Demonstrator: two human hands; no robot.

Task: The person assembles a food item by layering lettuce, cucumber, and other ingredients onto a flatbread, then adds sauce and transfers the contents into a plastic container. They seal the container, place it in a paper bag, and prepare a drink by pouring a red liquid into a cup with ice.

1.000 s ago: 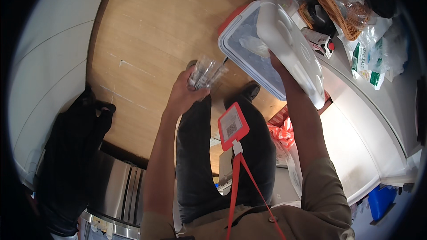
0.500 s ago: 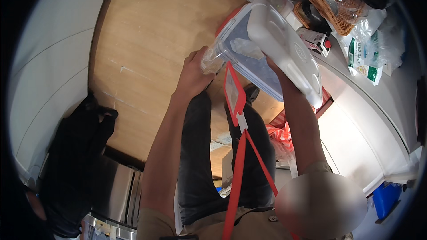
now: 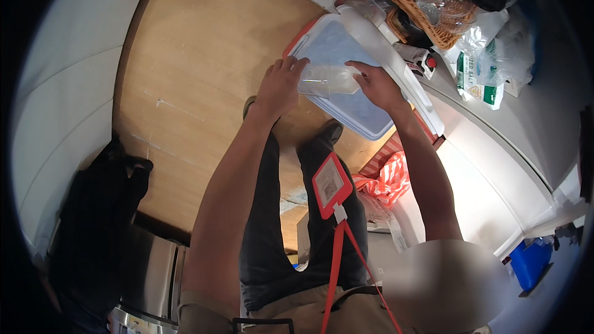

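A clear plastic container (image 3: 327, 81) is held level over the open mouth of a large translucent storage box (image 3: 362, 117) with a bluish inside. My left hand (image 3: 279, 88) is closed around the container's left end. At the other end, the thumb and forefinger of my right hand (image 3: 380, 88) pinch its whitish edge. What the container holds, if anything, I cannot make out. The box's white lid (image 3: 405, 74) stands raised along its right side, behind my right hand.
On the counter at upper right are a wicker basket (image 3: 421, 9) of clear plastic items, a carton (image 3: 416, 60) and a green-and-white bag (image 3: 479, 83). A red-and-white striped bag (image 3: 390, 179) lies below the box. A person in black (image 3: 102, 222) is at left. A red-framed badge (image 3: 332, 184) hangs before me.
My right hand has left the lid area and come to the container's right end. The container, in my left hand, now lies across the box. The lid has swung further open.
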